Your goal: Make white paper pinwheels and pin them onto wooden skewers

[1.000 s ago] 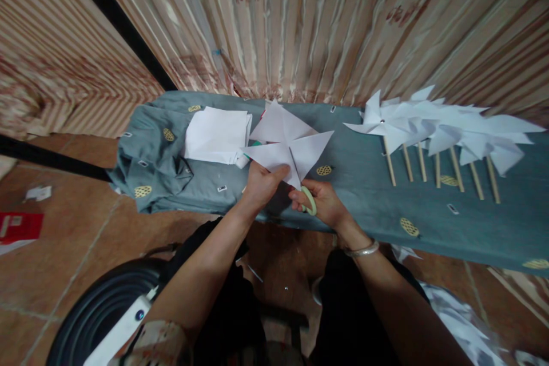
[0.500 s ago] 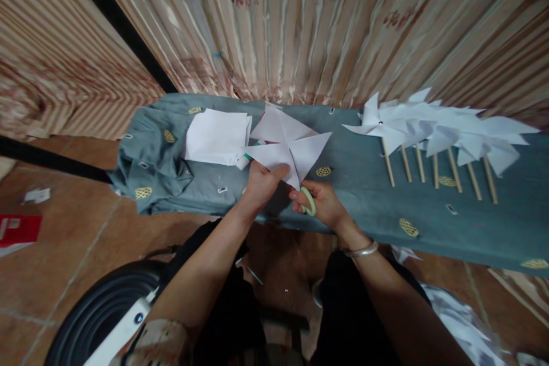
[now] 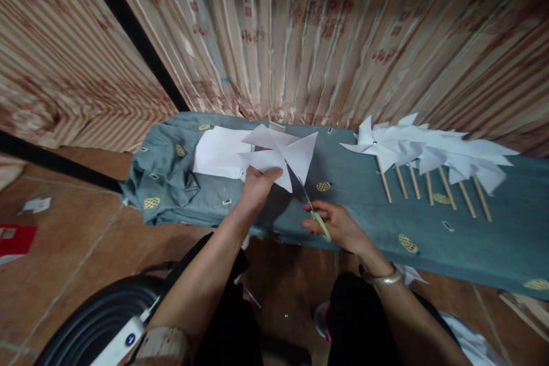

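My left hand (image 3: 258, 186) pinches a white paper sheet (image 3: 302, 153) by its lower left part, thumb on top. Slits run from the sheet's edges toward its middle, leaving pointed flaps. In my right hand (image 3: 330, 220) is a pair of scissors (image 3: 319, 225) with pale green handles. Their blades lie beside the slit at the sheet's lower right. Left of the sheet is a stack of white paper (image 3: 218, 151), partly covered by it. Paper pinwheels (image 3: 433, 151) on wooden sticks lie overlapping in a row at the right.
A grey-green cloth with yellow pineapple prints (image 3: 377, 234) covers the narrow table. Patterned curtains (image 3: 278, 40) hang behind it, and a black pole (image 3: 132, 34) slants at the left. On the floor are a coiled black hose (image 3: 86, 320) and a red packet (image 3: 16, 240).
My right hand has drawn the scissors down and right, away from the sheet's middle. The flaps at the lower slit now stand apart. The whole view has shifted slightly.
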